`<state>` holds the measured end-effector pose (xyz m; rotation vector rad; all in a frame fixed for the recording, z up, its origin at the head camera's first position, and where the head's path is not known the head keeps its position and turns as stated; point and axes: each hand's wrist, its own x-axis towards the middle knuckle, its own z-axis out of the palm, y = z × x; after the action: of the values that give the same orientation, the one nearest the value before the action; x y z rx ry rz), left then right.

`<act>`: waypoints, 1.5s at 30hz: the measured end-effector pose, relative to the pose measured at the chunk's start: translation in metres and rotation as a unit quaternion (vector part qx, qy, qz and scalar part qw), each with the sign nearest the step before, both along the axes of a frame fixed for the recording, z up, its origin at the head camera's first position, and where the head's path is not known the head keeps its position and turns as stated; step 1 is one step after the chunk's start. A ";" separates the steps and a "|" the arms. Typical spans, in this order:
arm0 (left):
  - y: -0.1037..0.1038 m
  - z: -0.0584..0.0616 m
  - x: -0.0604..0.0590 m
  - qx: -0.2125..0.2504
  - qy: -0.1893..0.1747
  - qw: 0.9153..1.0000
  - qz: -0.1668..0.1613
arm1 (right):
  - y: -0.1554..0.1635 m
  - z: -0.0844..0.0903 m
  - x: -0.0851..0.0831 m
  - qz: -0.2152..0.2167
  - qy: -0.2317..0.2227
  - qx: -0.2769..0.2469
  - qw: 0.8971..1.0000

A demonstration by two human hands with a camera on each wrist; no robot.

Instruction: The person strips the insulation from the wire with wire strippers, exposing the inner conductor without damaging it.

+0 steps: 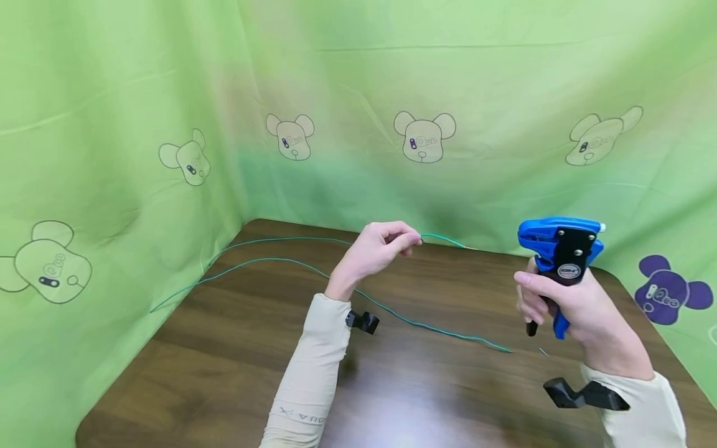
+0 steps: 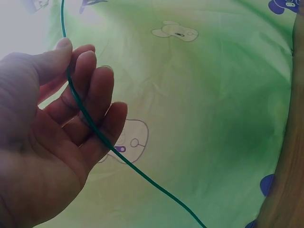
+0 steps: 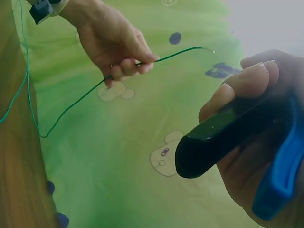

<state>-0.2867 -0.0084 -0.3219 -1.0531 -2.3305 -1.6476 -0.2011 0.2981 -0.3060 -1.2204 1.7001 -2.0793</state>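
Note:
A thin green wire (image 1: 442,237) is pinched between the thumb and index finger of my left hand (image 1: 381,250), raised over the far side of the table. In the left wrist view, the wire (image 2: 92,124) crosses the curled fingers and trails off to the lower right. Its tip (image 3: 207,49) is stripped, with bare strands past the green sleeve. At the right, my right hand (image 1: 585,306) grips the handles of a blue and black wire stripper (image 1: 566,246), held upright with its head pointing left. The stripper's jaws are apart from the wire.
The wire loops left across the brown wooden table (image 1: 235,348), and its other end (image 1: 498,347) lies near the right hand. A short thin offcut (image 1: 543,352) rests beside that end. Green curtains (image 1: 358,81) with bear prints stand along the table's back and sides.

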 end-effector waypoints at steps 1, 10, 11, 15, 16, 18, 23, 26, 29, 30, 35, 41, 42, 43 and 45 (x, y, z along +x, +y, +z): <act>0.003 -0.001 0.000 -0.003 0.002 1.000 0.001 | 0.002 0.000 0.001 0.001 0.000 0.000 1.000; 0.024 -0.012 -0.002 -0.045 0.029 0.999 0.004 | 0.013 -0.001 0.005 -0.048 0.011 0.047 0.998; 0.026 -0.013 -0.002 -0.048 0.028 0.998 0.003 | 0.014 -0.001 0.005 -0.055 0.011 0.054 0.997; 0.030 -0.015 -0.003 -0.057 0.018 0.998 -0.005 | 0.019 -0.004 0.007 -0.090 0.003 0.076 0.993; 0.031 -0.016 -0.003 -0.059 0.016 0.998 -0.007 | 0.021 -0.004 0.008 -0.100 -0.001 0.081 0.992; 0.033 -0.018 -0.004 -0.062 0.017 0.998 -0.010 | 0.024 -0.005 0.009 -0.123 -0.006 0.103 0.987; 0.037 -0.027 -0.006 -0.073 0.021 0.997 -0.010 | 0.027 -0.007 0.009 -0.165 0.000 0.174 0.971; 0.042 -0.032 -0.007 -0.083 0.015 0.996 -0.018 | 0.030 -0.009 0.011 -0.188 0.008 0.204 0.961; 0.046 -0.035 -0.008 -0.091 0.009 0.995 -0.027 | 0.034 -0.010 0.014 -0.223 0.019 0.239 0.945; 0.047 -0.036 -0.009 -0.092 0.007 0.995 -0.029 | 0.035 -0.011 0.015 -0.233 0.022 0.250 0.939; 0.052 -0.036 -0.013 -0.113 0.014 0.993 -0.030 | 0.044 -0.012 0.020 -0.270 0.030 0.286 0.919; 0.062 -0.039 -0.017 -0.155 0.026 0.987 -0.035 | 0.055 -0.015 0.024 -0.294 0.024 0.320 0.900; 0.063 -0.040 -0.017 -0.162 0.023 0.986 -0.036 | 0.056 -0.016 0.025 -0.301 0.023 0.328 0.895; 0.065 -0.041 -0.017 -0.169 0.021 0.985 -0.038 | 0.058 -0.017 0.025 -0.308 0.023 0.337 0.889; 0.068 -0.042 -0.017 -0.182 0.019 0.982 -0.041 | 0.061 -0.019 0.027 -0.319 0.018 0.351 0.880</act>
<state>-0.3041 0.0599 -0.3641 -1.2433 -2.6587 -1.2344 -0.1739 0.3591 -0.3248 -0.4991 2.7893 -1.3832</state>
